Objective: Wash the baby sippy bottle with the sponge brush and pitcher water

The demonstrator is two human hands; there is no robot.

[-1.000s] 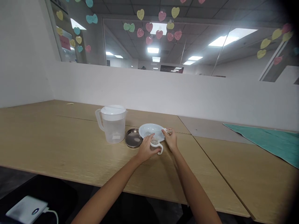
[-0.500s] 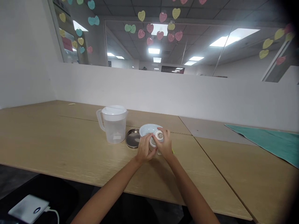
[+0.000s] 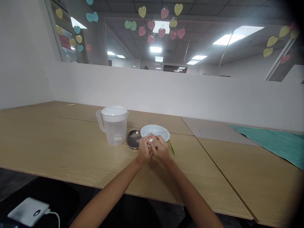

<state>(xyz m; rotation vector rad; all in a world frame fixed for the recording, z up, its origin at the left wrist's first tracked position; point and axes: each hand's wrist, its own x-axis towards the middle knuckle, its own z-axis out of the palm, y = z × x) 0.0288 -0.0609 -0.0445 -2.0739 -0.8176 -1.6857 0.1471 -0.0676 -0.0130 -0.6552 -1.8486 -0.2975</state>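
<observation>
My left hand (image 3: 143, 151) and my right hand (image 3: 161, 149) are pressed together on the wooden table, fingers curled round a small clear cup with a white lid (image 3: 152, 144), which they almost wholly hide. Just behind them sits a pale blue bowl (image 3: 155, 131). A round metal lid (image 3: 133, 139) lies to the left of the bowl. A clear plastic jug with a white lid (image 3: 114, 125) stands further left. A thin green stick (image 3: 172, 147) lies to the right of my right hand.
A teal cloth (image 3: 273, 142) covers the table's far right. A white partition wall (image 3: 166, 91) runs along the table's back edge. A white power bank with a cable (image 3: 27, 211) lies below the table's front edge at the lower left.
My right hand brought the white lid from beside the bowl onto the cup held by my left hand. Both hands have since closed over it and lowered slightly.
</observation>
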